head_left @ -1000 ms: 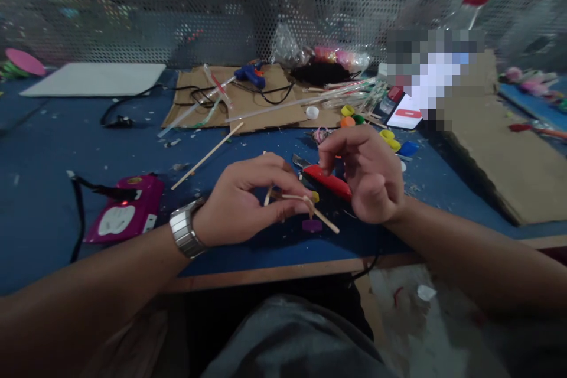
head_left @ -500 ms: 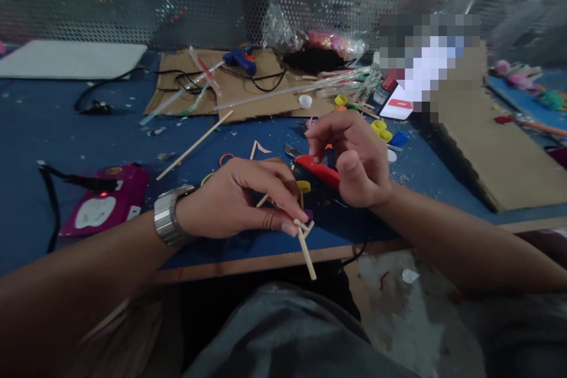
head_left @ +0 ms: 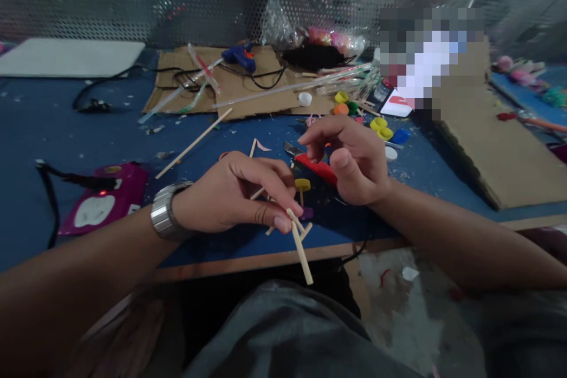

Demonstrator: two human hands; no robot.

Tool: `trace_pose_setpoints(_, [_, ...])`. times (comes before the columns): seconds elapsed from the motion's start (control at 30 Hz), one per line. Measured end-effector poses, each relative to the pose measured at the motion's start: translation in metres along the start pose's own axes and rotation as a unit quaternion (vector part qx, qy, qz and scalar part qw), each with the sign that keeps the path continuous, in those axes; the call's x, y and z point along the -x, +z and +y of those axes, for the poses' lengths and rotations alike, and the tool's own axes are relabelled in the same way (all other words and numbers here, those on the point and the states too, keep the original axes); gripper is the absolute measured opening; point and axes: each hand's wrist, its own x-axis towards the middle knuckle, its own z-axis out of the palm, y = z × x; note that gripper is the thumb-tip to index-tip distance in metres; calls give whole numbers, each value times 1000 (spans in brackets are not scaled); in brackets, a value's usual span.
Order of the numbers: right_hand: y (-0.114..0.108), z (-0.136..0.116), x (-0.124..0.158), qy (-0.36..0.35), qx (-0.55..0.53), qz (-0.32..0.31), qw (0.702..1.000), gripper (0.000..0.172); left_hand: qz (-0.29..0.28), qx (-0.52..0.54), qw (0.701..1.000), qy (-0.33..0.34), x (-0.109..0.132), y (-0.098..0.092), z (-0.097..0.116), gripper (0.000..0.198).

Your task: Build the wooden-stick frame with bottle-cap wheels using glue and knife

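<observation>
Between the thumb and fingers of my left hand point(head_left: 248, 195) is a small frame of joined wooden sticks point(head_left: 302, 253), pinched near the table's front edge. Its lower stick points down towards my lap, and part of the frame is hidden behind my fingers. My right hand point(head_left: 352, 159) hovers to the right with its fingers curved and apart, nothing in its grasp. Beneath it lies a red-handled utility knife point(head_left: 315, 168), partly covered by the hand. A yellow bottle cap point(head_left: 302, 184) on a stick and a purple piece point(head_left: 305, 212) sit just beyond the held frame.
A loose stick point(head_left: 195, 143) lies left of centre. Behind it, a blue glue gun point(head_left: 239, 59) rests on cardboard point(head_left: 261, 91). At the left is a purple device point(head_left: 106, 198) with a cable. Several bottle caps point(head_left: 378, 124) lie at right, near a leaning cardboard sheet point(head_left: 505, 159).
My left hand has shifted slightly left, and the stick frame has turned a little, showing more of its joint. My right hand stays nearly in place.
</observation>
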Motion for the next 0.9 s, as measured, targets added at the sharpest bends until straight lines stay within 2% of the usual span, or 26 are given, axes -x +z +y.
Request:
trace_pose_setpoints(0.1, [0,-1,0,-1,-1,-5,1000,44,14,19,1000,2,0,1,1,15])
trace_pose_setpoints(0.3, [-3,-4,-2,-13,32,-26,999,37,59,45,997,-36,0,4,2,20])
trace_pose_setpoints(0.4, [-7,-6,-2,-15,41,-46,998,36,115,31,992,-30,-1,5,-2,23])
trace_pose_setpoints(0.5, [-8,-9,-2,-27,31,-79,996,44,181,-22,982,-44,-2,4,-8,31])
trace_pose_setpoints(0.6, [-8,-13,-4,-48,40,-110,992,52,222,-38,972,-60,-2,2,-12,40])
trace_pose_setpoints(0.7, [-7,-15,-7,-52,68,-124,989,51,242,-37,968,-60,-2,1,-13,40])
trace_pose_setpoints(0.9, [-5,-13,-7,-50,99,-118,987,36,256,5,965,-55,-2,2,-18,34])
